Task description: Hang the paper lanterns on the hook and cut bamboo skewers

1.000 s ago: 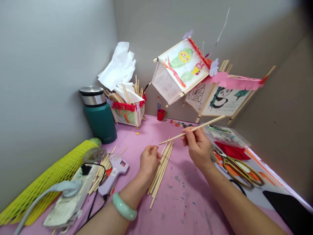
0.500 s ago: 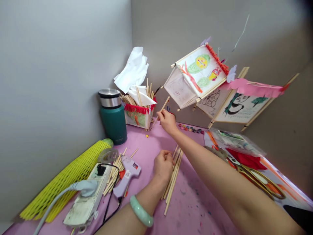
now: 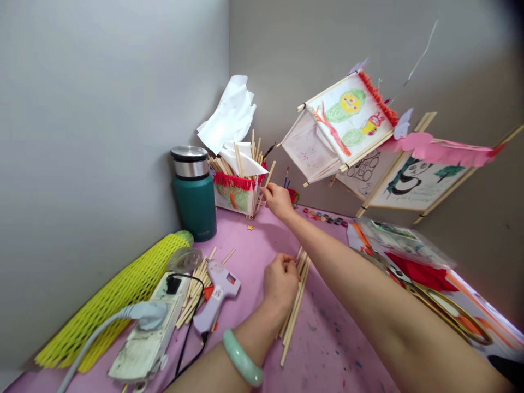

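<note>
My right hand (image 3: 280, 201) reaches to the back of the table and pinches a thin wooden stick (image 3: 271, 173). The stick stands nearly upright beside a paper-sided box (image 3: 235, 199) with red fringe, which holds many wooden sticks and white paper. Nearer to me, my left hand (image 3: 281, 281), with a pale green bangle (image 3: 241, 357) on the wrist, rests with curled fingers at the edge of several long wooden sticks (image 3: 295, 319) lying on the table. What its fingertips hold, if anything, is hidden.
Left of my hands are a lilac glue gun (image 3: 216, 297), short sticks (image 3: 190, 300), a power strip (image 3: 149, 333), yellow foam netting (image 3: 110, 300) and a green bottle (image 3: 194, 202). Paper lanterns (image 3: 347, 120) hang at right above gold-handled scissors (image 3: 442, 305). Paint pots (image 3: 325, 217) line the back.
My right hand has brought the stick closer to the fringed box, and the stick is more upright. My left hand stays by the long sticks. The view has shifted slightly.
</note>
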`<move>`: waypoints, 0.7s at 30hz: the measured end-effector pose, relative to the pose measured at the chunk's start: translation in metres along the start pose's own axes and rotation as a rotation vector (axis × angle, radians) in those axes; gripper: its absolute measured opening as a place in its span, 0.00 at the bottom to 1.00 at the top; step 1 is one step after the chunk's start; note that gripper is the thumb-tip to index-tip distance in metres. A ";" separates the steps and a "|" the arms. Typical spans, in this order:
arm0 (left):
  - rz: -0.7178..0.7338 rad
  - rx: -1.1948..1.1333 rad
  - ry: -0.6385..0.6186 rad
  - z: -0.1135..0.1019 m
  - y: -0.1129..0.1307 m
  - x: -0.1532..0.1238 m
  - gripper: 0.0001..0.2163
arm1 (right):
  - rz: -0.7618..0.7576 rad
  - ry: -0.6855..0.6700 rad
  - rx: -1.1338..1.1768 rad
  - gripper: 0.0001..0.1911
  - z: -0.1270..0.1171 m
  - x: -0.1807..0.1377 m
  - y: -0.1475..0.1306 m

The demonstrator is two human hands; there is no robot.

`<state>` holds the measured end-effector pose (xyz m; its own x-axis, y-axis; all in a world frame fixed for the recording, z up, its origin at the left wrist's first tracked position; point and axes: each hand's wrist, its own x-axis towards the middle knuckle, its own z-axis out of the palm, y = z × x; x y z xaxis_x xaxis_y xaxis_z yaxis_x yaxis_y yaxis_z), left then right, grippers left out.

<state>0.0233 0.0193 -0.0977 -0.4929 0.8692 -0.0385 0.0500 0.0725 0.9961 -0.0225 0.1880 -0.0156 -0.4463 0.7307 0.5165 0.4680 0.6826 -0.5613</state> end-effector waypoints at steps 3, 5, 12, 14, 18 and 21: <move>0.000 0.007 -0.004 0.000 -0.001 0.000 0.06 | -0.013 -0.009 -0.008 0.14 0.001 0.001 0.002; 0.002 0.007 -0.009 0.000 -0.001 0.000 0.06 | -0.021 -0.022 -0.010 0.14 0.001 0.002 0.003; -0.001 0.018 -0.012 0.000 -0.001 0.001 0.06 | -0.085 -0.099 -0.005 0.12 0.004 0.003 0.003; -0.002 0.022 -0.014 0.000 -0.001 0.002 0.06 | -0.098 -0.106 -0.016 0.12 0.006 0.002 0.002; -0.008 0.033 -0.013 0.000 -0.001 0.002 0.06 | -0.119 -0.108 -0.060 0.14 0.009 0.002 0.001; -0.006 0.040 -0.011 0.001 -0.001 0.002 0.06 | -0.130 -0.116 -0.100 0.14 0.009 0.003 0.000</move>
<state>0.0230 0.0210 -0.0986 -0.4834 0.8742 -0.0458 0.0817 0.0971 0.9919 -0.0307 0.1896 -0.0202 -0.5904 0.6341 0.4994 0.4716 0.7731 -0.4241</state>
